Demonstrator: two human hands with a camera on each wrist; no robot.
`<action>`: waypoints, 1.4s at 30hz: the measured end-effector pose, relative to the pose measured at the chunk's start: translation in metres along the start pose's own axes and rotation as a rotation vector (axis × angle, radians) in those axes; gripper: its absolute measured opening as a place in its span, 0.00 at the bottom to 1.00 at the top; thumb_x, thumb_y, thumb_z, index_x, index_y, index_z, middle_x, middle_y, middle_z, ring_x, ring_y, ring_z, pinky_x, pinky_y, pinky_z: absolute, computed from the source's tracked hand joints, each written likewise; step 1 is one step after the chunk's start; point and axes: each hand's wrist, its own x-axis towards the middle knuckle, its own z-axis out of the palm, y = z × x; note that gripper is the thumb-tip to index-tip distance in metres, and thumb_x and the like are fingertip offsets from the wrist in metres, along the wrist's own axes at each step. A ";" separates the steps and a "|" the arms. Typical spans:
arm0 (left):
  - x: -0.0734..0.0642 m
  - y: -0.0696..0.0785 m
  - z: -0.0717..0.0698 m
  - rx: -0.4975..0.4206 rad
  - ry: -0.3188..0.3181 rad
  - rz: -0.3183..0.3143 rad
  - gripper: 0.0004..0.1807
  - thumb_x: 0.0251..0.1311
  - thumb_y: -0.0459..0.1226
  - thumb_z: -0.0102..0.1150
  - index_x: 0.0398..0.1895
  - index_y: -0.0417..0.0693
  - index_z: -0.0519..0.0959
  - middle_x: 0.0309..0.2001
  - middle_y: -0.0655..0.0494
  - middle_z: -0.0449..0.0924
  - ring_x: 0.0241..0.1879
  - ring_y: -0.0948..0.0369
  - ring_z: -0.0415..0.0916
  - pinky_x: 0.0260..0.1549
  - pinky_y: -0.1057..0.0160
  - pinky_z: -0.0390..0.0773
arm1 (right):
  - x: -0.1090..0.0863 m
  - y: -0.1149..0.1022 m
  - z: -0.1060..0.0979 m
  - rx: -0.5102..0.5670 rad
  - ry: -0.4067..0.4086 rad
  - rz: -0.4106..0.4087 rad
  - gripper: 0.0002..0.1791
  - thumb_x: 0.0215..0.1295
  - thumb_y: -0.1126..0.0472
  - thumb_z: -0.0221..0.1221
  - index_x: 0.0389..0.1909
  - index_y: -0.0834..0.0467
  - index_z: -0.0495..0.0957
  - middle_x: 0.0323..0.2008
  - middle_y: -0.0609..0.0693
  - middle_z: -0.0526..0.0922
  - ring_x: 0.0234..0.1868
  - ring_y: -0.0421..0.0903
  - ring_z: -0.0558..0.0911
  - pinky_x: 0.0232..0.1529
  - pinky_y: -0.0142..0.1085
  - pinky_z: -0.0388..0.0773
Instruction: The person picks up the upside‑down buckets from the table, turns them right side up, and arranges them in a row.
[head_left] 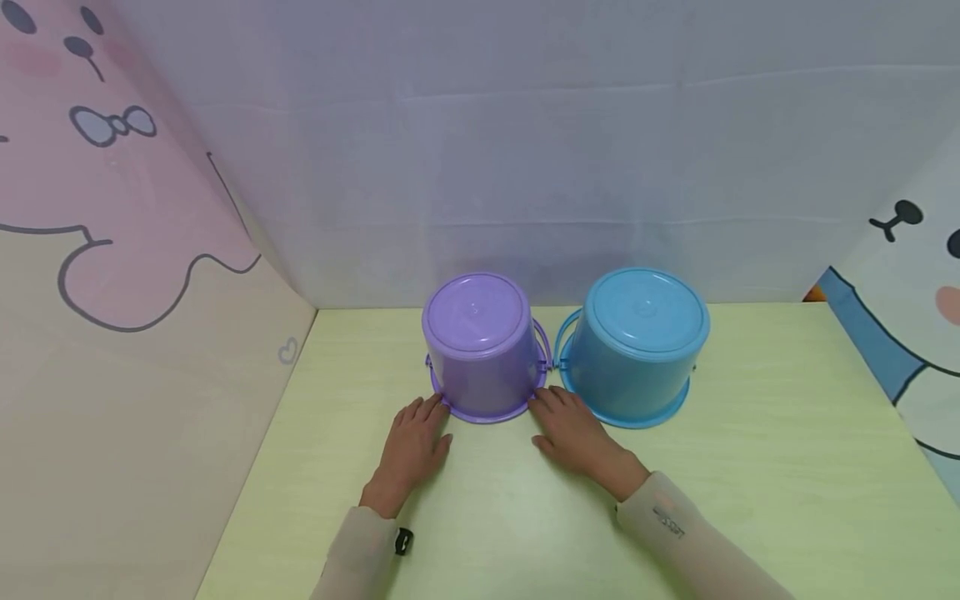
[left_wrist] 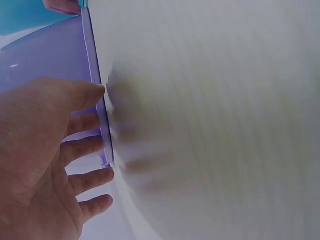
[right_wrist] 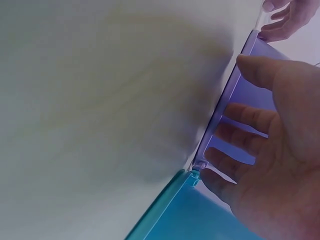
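A purple bucket (head_left: pixel 480 379) stands upside down on the table, its base facing up and its rim on the tabletop. My left hand (head_left: pixel 412 446) is at the left front of that rim, fingers spread and fairly straight, fingertips right at the rim. On the other side, my right hand (head_left: pixel 573 433) reaches to the rim's right front, its fingers loosely extended. Both palms show in the wrist views, with the purple rim (left_wrist: pixel 95 62) running behind the fingertips. Just right of it, a light blue bucket (head_left: pixel 630 392) also sits inverted, close by my right hand.
The pale yellow-green table (head_left: pixel 780 467) meets a whitish cloth wall (head_left: pixel 525 167) just behind the buckets. A pink cartoon panel (head_left: pixel 150 192) rises on the left and a cartoon bear panel (head_left: pixel 911 275) on the right. The bucket handles (head_left: pixel 564 337) nearly meet between the two buckets.
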 end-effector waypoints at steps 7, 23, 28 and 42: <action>0.004 0.000 0.001 0.057 0.031 0.031 0.25 0.65 0.36 0.70 0.63 0.35 0.78 0.65 0.38 0.78 0.67 0.35 0.73 0.66 0.38 0.73 | 0.007 0.002 0.000 -0.016 0.003 -0.006 0.26 0.68 0.57 0.70 0.60 0.67 0.77 0.60 0.62 0.78 0.63 0.64 0.76 0.67 0.57 0.75; 0.009 -0.001 0.006 0.097 0.106 0.062 0.17 0.59 0.31 0.72 0.50 0.40 0.79 0.56 0.44 0.79 0.63 0.37 0.75 0.59 0.39 0.79 | 0.017 0.002 -0.001 -0.004 -0.060 0.002 0.24 0.69 0.56 0.70 0.59 0.64 0.77 0.58 0.60 0.78 0.61 0.62 0.77 0.62 0.56 0.78; 0.010 0.000 0.005 0.109 0.129 0.082 0.16 0.57 0.29 0.74 0.46 0.41 0.78 0.50 0.46 0.79 0.58 0.40 0.77 0.53 0.41 0.81 | 0.017 0.003 0.001 -0.006 -0.048 -0.008 0.21 0.69 0.57 0.69 0.57 0.62 0.77 0.56 0.58 0.79 0.58 0.60 0.77 0.60 0.55 0.79; 0.009 -0.001 0.003 0.166 0.141 0.112 0.15 0.57 0.31 0.76 0.40 0.44 0.77 0.43 0.49 0.78 0.49 0.45 0.79 0.44 0.45 0.82 | 0.015 0.004 0.002 -0.029 -0.010 -0.057 0.19 0.65 0.61 0.72 0.52 0.62 0.78 0.50 0.56 0.78 0.53 0.57 0.78 0.57 0.51 0.80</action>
